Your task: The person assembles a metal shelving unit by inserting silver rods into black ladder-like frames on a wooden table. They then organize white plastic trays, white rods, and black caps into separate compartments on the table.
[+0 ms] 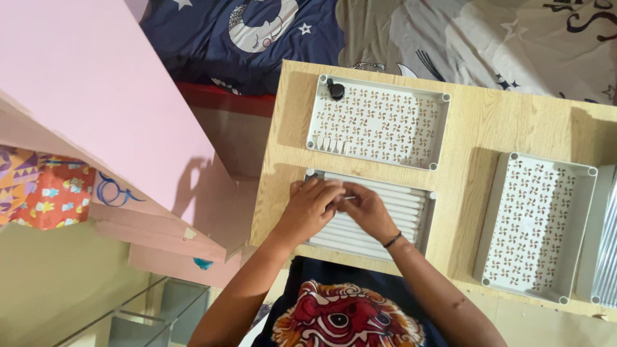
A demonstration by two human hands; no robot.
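A white tray of long white tubes (pixel 411 204) lies at the near edge of a light wooden table (pixel 469 128). My left hand (pixel 310 207) and my right hand (pixel 366 209) meet over its left half, fingers curled together on a thin white tube (pixel 348 198). A dark band sits on my right wrist. Behind this tray stands a white perforated tray (pixel 385 122) with a small black object (pixel 335 90) in its far left corner and a few small white pieces along its near left edge.
Another white perforated tray (pixel 536 225) lies at the right, with a ribbed tray (pixel 607 238) cut off by the frame edge beside it. A pink shelf unit (pixel 96 109) rises at the left. Patterned bedding (pixel 450 32) lies beyond the table.
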